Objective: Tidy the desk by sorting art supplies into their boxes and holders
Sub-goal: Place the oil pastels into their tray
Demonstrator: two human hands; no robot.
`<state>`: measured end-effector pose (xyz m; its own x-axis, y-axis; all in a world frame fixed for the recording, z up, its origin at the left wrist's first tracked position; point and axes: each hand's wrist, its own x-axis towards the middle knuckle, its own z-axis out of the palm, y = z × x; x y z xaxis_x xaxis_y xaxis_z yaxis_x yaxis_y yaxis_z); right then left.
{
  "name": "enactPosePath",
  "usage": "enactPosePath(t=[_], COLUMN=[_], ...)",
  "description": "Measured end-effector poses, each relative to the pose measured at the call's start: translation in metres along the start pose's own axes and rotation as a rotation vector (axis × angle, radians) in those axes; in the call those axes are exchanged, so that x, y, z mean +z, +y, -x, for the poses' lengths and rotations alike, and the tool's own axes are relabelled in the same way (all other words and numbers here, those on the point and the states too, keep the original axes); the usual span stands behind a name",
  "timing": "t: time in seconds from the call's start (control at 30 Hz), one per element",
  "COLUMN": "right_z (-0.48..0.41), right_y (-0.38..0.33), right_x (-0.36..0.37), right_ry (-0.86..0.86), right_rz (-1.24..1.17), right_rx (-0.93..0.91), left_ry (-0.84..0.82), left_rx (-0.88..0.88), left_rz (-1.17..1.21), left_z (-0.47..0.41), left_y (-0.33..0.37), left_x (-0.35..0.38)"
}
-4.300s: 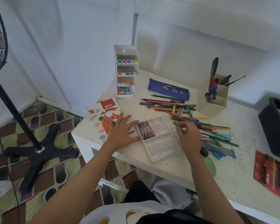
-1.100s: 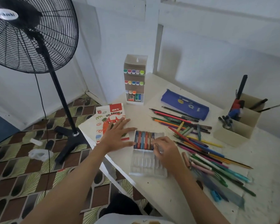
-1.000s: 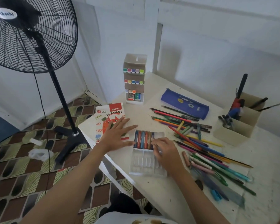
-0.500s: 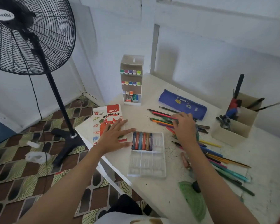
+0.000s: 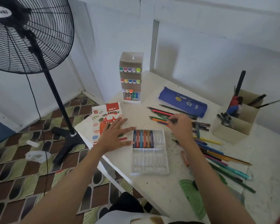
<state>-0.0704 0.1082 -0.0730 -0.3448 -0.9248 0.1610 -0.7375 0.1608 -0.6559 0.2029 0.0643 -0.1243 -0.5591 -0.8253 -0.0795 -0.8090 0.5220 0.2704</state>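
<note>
Right hand (image 5: 179,127) has left the tray (image 5: 149,172) and is pinching a dark stick (image 5: 172,121) in the pencil pile (image 5: 207,140), right. Left hand (image 5: 115,135) is lying flat, fingers spread, on the pastel box (image 5: 107,113). Pastels (image 5: 142,139) are filling tray's far row; advise lifting cleanly, seating alongside.

one head-worn wide-angle camera supplied the only view. it sat above the near edge of the desk (image 5: 153,186) and faced forward and down toward the room corner. the range was close: both forearms (image 5: 68,183) entered from the bottom edge, and the left hand (image 5: 113,136) and right hand (image 5: 180,128) lay near mid-frame. the floor (image 5: 14,175) and a standing fan (image 5: 27,34) filled the left side; the walls (image 5: 217,46) closed the top.
</note>
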Motion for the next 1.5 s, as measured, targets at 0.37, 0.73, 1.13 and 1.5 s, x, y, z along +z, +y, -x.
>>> enactPosePath(t=[0.37,0.73,1.13,1.5], right_z=[0.062,0.062,0.049,-0.038], right_y=[-0.029,-0.007,-0.003,0.039], right_x=[0.014,0.033,0.018,-0.022], right_ry=[-0.210,-0.255,-0.199,0.019], right_rz=[0.304,0.188,0.083,0.294], right_rx=[0.082,0.008,-0.064,0.133], left_ry=[0.017,0.009,0.004,-0.005], left_rx=[0.001,-0.008,-0.008,-0.031], left_rz=[0.021,0.017,0.028,0.035], left_z=[0.001,0.002,0.001,0.000], left_y=[0.001,0.002,0.000,0.000], left_x=[0.000,-0.001,-0.001,-0.001])
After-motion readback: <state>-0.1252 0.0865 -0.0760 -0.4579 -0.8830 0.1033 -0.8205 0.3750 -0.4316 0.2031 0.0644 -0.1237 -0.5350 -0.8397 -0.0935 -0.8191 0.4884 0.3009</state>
